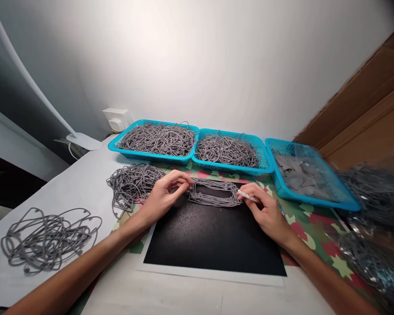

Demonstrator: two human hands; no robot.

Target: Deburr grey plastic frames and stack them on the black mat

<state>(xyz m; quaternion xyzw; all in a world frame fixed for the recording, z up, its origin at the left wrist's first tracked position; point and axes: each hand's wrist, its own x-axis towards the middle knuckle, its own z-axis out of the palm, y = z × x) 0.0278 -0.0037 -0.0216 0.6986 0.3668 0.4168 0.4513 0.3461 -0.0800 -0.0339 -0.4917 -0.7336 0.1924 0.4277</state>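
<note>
A stack of thin grey rubbery gaskets [213, 202], laid out as a rough rectangle, lies at the far edge of a black mat [216, 240]. My left hand [167, 192] is closed at the stack's left end, thumb and forefinger pinched at a gasket's edge. At the right end, my right hand [264, 208] grips a slim whitish pen-like tool [247, 195]. Its tip points at the stack's right side; whether it touches is too small to tell. Just behind my left hand sits a tangled heap of grey gaskets [131, 183].
Two blue baskets [151, 155] [230, 168] heaped with grey gaskets stand along the wall. A third blue basket [282, 192] holds flat grey pieces. Loose gaskets [52, 240] lie at left, near a white lamp base [85, 141]. Clear plastic bags [371, 262] and cardboard [364, 105] are at right.
</note>
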